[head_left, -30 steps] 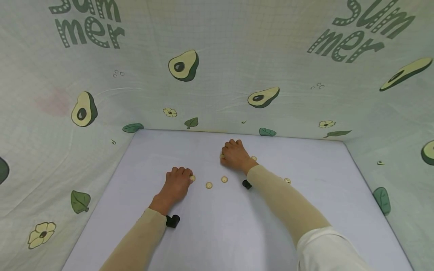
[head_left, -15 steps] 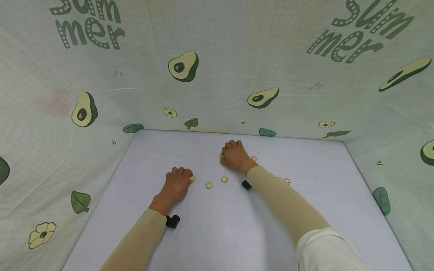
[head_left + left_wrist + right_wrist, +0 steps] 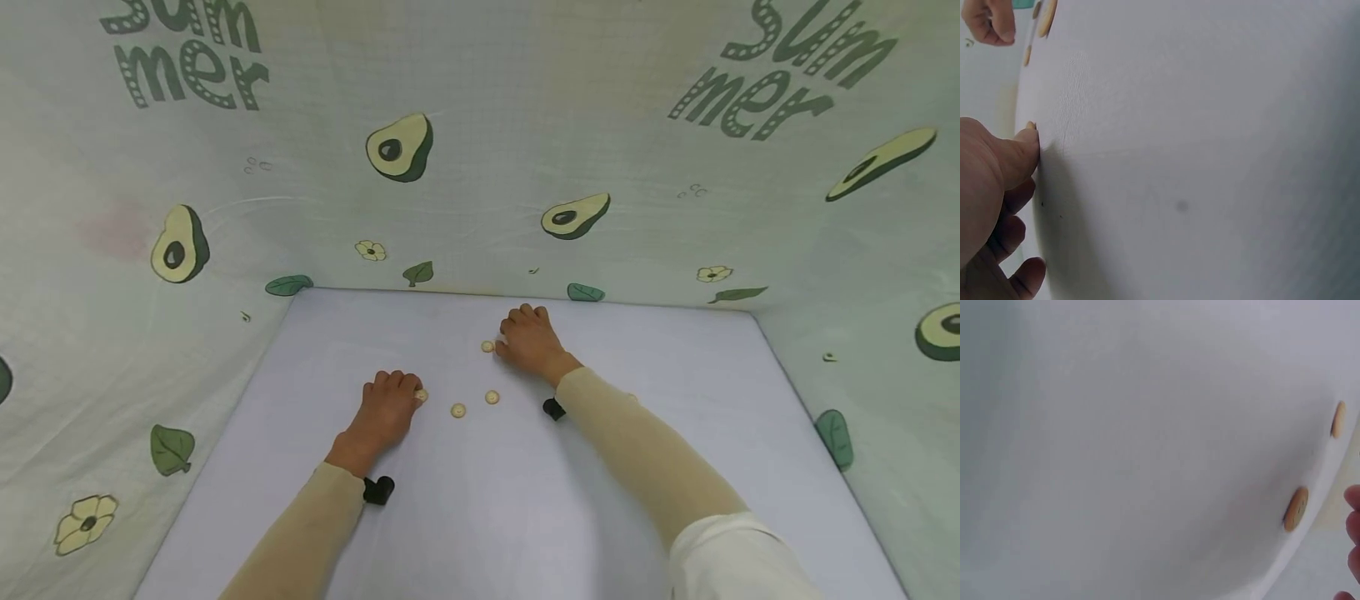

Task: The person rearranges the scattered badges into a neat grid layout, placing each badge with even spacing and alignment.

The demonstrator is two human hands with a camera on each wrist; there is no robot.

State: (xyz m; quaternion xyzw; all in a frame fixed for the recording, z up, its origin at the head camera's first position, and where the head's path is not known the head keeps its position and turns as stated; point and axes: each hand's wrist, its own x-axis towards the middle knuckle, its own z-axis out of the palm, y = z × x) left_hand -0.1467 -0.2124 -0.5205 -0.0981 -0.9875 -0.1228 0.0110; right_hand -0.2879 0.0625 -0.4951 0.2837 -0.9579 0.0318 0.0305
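My left hand [image 3: 386, 410] rests low on the white table and holds a pale wooden button [image 3: 422, 395] at its thumb side. In the left wrist view, only a sliver of this button [image 3: 1031, 125] shows at the thumb tip. Farther back, my right hand [image 3: 531, 340] is just right of another button [image 3: 487, 346], with its fingers loosely bent. The right wrist view catches only the fingertips [image 3: 1354, 540] at its edge, apart from a two-holed button [image 3: 1296, 509] on the table.
Two more buttons, a nearer one [image 3: 458, 410] and a farther one [image 3: 492, 397], lie between the hands. Part of another button [image 3: 632, 398] shows past the right sleeve [image 3: 652, 450]. Behind the table [image 3: 465, 517] hangs a cloth [image 3: 480, 167] printed with avocados.
My right hand has let go of the far button and shifted a little to the right. That button lies uncovered on the table. My left hand stays in place.
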